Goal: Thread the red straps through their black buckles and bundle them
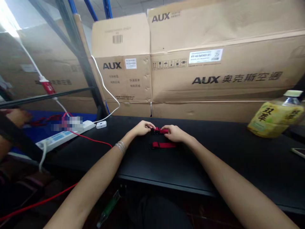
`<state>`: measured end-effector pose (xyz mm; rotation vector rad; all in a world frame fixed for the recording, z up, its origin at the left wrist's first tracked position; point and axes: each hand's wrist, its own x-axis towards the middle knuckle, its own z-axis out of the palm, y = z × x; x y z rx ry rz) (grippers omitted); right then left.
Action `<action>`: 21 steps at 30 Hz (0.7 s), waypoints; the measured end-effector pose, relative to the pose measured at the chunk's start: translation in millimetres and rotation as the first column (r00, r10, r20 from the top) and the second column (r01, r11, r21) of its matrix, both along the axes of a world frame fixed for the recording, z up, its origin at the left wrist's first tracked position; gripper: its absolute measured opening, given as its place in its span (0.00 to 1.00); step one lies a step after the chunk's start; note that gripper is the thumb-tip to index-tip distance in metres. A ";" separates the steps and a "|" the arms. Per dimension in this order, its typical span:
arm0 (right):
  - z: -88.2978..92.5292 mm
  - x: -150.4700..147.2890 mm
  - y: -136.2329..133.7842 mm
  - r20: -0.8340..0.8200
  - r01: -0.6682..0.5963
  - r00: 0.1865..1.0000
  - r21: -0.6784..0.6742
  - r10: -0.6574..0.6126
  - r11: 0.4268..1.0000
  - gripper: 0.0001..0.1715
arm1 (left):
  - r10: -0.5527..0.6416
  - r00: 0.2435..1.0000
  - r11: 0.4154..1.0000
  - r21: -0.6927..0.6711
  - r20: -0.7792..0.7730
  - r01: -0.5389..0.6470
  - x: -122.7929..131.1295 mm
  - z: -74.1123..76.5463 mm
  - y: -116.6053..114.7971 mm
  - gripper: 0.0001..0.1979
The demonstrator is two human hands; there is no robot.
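The left hand (143,128) and right hand (175,133), fingers drawn in narrowly, are at the upper red strap (158,130) mid-frame; whether they pinch or merely press it, I cannot tell. Light, even fingertip pressure should keep it flat and untwisted. A lower red strap (166,145), seemingly woven, lies just below on the smooth black worktop (143,160).

Cardboard boxes (173,76) behind black table (226,146); light (8,16) upper left
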<state>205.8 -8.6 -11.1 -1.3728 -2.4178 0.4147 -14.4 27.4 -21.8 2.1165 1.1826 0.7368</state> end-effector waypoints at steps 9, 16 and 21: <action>2.5 -0.5 -2.7 -0.001 -0.007 1.000 -0.020 0.007 1.000 0.25 | -0.013 1.000 0.999 0.030 -0.017 0.014 0.8 0.4 -1.5 0.15; 1.7 0.8 -1.5 0.010 -0.022 1.000 -0.018 0.023 1.000 0.25 | -0.081 0.993 0.996 0.021 -0.082 0.083 -1.8 3.9 -5.4 0.16; 1.4 0.3 -1.7 0.000 -0.018 1.000 -0.037 0.018 0.999 0.25 | -0.121 0.991 0.993 0.004 -0.058 0.122 -1.7 4.4 -7.1 0.17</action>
